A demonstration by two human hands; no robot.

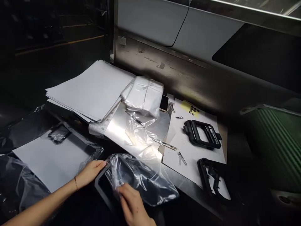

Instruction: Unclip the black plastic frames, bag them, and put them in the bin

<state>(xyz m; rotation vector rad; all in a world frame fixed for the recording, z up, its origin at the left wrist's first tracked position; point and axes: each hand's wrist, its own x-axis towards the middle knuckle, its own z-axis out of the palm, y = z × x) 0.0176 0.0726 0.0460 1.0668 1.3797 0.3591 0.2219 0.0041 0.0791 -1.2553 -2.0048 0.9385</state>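
A clear plastic bag [150, 179] is between my hands at the bench's front edge. Dark surfaces show through its film, and the edge of a dark flat part [102, 192] sticks out on the left. My left hand [91, 172] pinches the bag's upper left corner with thumb and fingers. Lower down, my right hand [133, 202] is closed on gathered film at the bag's near side. How far the part sits inside the bag I cannot tell. To the left, a white sheet [56, 160] lies on clear film with a small black frame [59, 134] on top.
A stack of large white sheets [91, 88] lies at back left, beside a wrapped bundle of clear bags [144, 95] and a phone [164, 103]. Tweezers [164, 144], nail clippers [182, 158] and two black frames [203, 134] lie right. A green ribbed crate [275, 150] stands far right.
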